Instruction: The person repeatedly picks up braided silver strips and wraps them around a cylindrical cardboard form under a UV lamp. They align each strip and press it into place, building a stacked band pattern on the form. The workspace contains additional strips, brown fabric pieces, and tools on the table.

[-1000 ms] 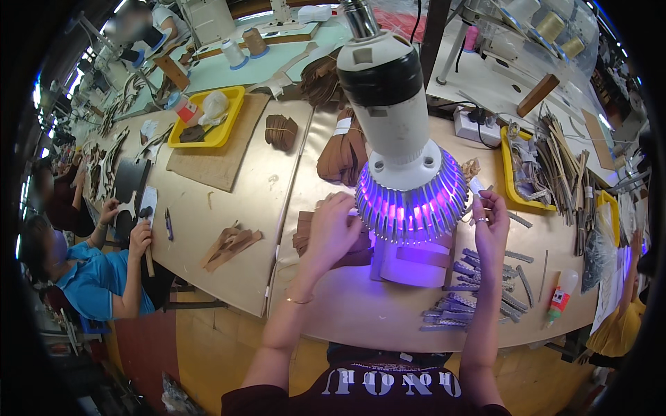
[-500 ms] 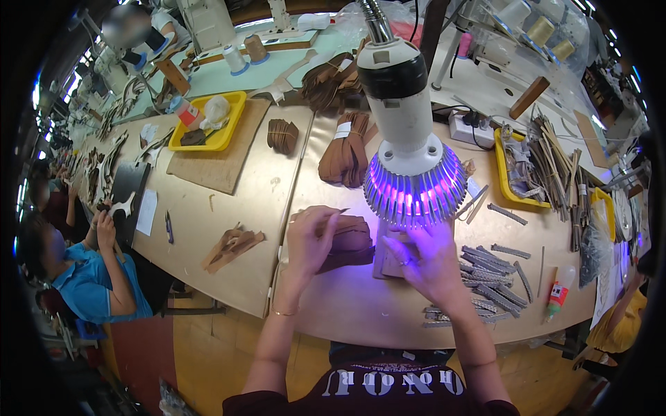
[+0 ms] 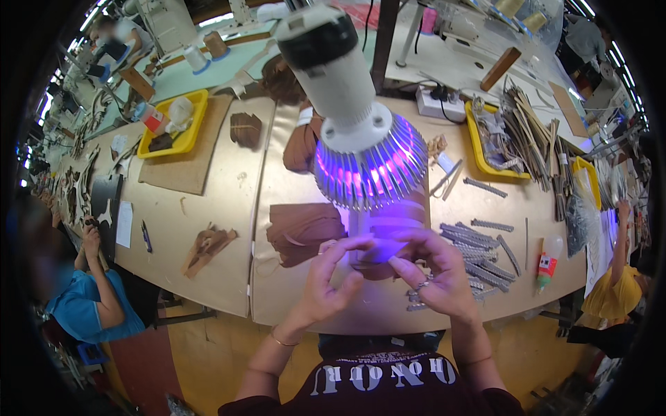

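Both hands meet under the violet-lit lamp (image 3: pixel 371 163). A thin, small piece (image 3: pixel 380 252), tinted violet by the light, lies between their fingertips; its material is hard to tell. My right hand (image 3: pixel 440 277) pinches its near right side. The fingers of my left hand (image 3: pixel 331 281) reach its left side, the thumb held lower and apart. Below the lamp head, a stack of brown strips (image 3: pixel 399 215) sits behind my fingers, partly hidden. Just left of it lies a fanned pile of brown leather-like pieces (image 3: pixel 304 232).
Several grey braided strips (image 3: pixel 479 253) lie right of my hand, near a red-labelled bottle (image 3: pixel 547 265). Yellow trays (image 3: pixel 184 145) stand farther back. Loose brown scraps (image 3: pixel 208 249) and a pen (image 3: pixel 146 236) are at left. Co-workers sit at both sides.
My view has shifted, and the lamp appears farther left. My left hand has left the brown pile and moved right to meet my right hand, with a thin piece between them.
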The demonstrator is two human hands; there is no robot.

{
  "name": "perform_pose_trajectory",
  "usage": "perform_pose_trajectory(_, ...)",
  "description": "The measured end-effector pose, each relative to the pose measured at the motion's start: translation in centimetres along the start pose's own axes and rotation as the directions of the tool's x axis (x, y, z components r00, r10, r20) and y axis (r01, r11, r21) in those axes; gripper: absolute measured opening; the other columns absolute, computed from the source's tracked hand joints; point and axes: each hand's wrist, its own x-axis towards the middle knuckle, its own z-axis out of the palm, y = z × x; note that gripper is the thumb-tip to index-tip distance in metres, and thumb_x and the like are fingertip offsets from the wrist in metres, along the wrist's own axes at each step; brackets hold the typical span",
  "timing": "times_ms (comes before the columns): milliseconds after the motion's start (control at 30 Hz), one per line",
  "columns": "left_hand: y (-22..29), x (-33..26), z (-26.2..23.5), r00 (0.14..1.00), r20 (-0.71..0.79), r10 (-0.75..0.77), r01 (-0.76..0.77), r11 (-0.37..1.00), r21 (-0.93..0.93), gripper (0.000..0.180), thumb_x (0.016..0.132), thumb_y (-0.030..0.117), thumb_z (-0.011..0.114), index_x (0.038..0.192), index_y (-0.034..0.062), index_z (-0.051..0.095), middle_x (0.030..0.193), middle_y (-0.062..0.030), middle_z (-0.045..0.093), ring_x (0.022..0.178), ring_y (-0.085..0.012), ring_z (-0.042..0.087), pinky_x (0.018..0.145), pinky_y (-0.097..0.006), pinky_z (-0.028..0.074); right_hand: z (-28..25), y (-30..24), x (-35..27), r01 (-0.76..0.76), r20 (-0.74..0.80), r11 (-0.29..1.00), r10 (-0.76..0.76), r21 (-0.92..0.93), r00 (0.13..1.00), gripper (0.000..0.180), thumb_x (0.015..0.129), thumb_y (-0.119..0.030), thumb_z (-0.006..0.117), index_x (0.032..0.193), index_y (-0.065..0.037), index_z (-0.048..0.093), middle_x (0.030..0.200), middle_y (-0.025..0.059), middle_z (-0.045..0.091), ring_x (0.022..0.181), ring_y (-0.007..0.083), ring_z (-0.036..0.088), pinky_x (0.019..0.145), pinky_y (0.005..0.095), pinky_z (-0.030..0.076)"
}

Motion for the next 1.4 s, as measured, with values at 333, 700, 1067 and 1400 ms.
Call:
perform_pose_trajectory(333, -0.6, 0.7, 0.9, 0.907, 0.119, -0.404, 0.418, 0.83, -0.369, 0.014, 0.09, 0.011, 0.07, 0.097, -0.0002, 0.07, 0.086, -0.0005, 0.066, 0.079, -0.0064, 0.057, 0.072, -0.022, 0.045, -3.0, 2.3, -2.5, -0.01, -0.28, 0.995, -0.018, -0.098, 0.96, 0.037, 0.089, -0.005, 0.068, 0.123, -0.002, 0.054, 0.082, 0.0048, 0.065, 0.072, 0.009, 0.059, 0.068, 0.0235, 0.047)
perform_pose_trajectory(700, -3.3, 0.7, 2.5, 0.904, -0.13, -0.408, 0.376, 0.901, -0.218, 0.016, 0.089, 0.007, 0.07, 0.103, -0.0007, 0.066, 0.085, 0.0013, 0.062, 0.078, -0.0045, 0.054, 0.071, -0.02, 0.044, -2.1, 6.7, -3.1, -0.078, -0.371, 0.947, -0.047, -0.313, 0.927, 0.036, 0.088, -0.009, 0.069, 0.12, -0.001, 0.054, 0.086, 0.0072, 0.061, 0.073, 0.0144, 0.057, 0.067, 0.0285, 0.047)
perform_pose_trajectory(1067, -5.1, -2.8, 4.1, 0.898, -0.44, -0.01, 0.135, 0.958, 0.254, 0.021, 0.092, 0.012, 0.063, 0.109, 0.0022, 0.056, 0.11, -0.0108, 0.054, 0.103, -0.0187, 0.051, 0.084, -0.032, 0.044, -5.6, 8.1, -5.6, -0.163, -0.643, 0.892, -0.167, -0.422, 0.747, 0.022, 0.087, -0.005, 0.065, 0.108, 0.0, 0.061, 0.098, 0.0124, 0.059, 0.07, 0.0204, 0.059, 0.064, 0.0337, 0.049)
perform_pose_trajectory(1400, -7.1, -2.1, 5.9, 0.9, -0.406, 0.161, 0.025, 0.908, 0.418, 0.034, 0.076, -0.002, 0.075, 0.103, 0.0018, 0.054, 0.103, -0.0102, 0.052, 0.098, -0.0222, 0.051, 0.09, -0.035, 0.041, -17.4, 8.7, -11.1, -0.638, -0.814, 0.536, -0.183, -0.553, 0.551, 0.026, 0.087, -0.017, 0.067, 0.11, -0.006, 0.062, 0.1, 0.0125, 0.063, 0.095, 0.0298, 0.06, 0.083, 0.0412, 0.048)
